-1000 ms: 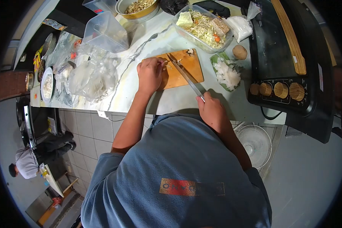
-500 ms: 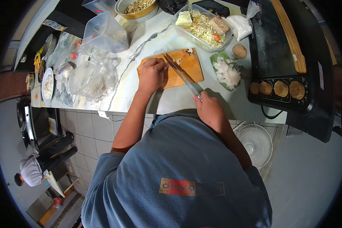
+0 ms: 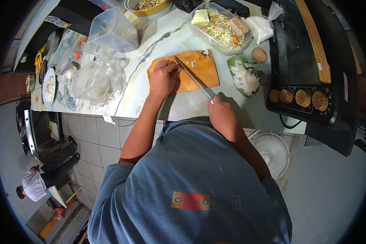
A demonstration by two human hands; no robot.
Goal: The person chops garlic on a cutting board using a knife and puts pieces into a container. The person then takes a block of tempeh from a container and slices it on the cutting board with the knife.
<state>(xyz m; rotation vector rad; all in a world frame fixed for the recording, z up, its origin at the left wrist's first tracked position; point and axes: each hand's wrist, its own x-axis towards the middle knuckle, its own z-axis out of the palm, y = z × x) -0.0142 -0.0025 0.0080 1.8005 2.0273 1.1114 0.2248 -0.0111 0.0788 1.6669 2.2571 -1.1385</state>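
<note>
My right hand (image 3: 223, 116) is closed round the handle of a long kitchen knife (image 3: 196, 82). The blade slants up and left across a wooden cutting board (image 3: 208, 73). My left hand (image 3: 163, 78) is closed over the board's left part, fingertips bunched beside the blade; what they pinch is hidden. Small pale chopped pieces (image 3: 193, 64) lie on the board beyond the blade, and darker-edged scraps (image 3: 205, 53) sit at its far edge. Right of the board, white chopped pieces (image 3: 247, 79) rest on a green leaf (image 3: 235, 64).
Behind the board stands a plastic tub of shredded vegetables (image 3: 222, 49). A round brown item (image 3: 259, 55) and a bag of white powder (image 3: 261, 30) are near a black stove (image 3: 297, 95). Plastic bags (image 3: 97, 83) and a clear container (image 3: 114, 34) lie left. A person (image 3: 34, 185) is far left.
The view has shifted slightly. Both hands stay almost in place, the knife still beside my left fingertips.
</note>
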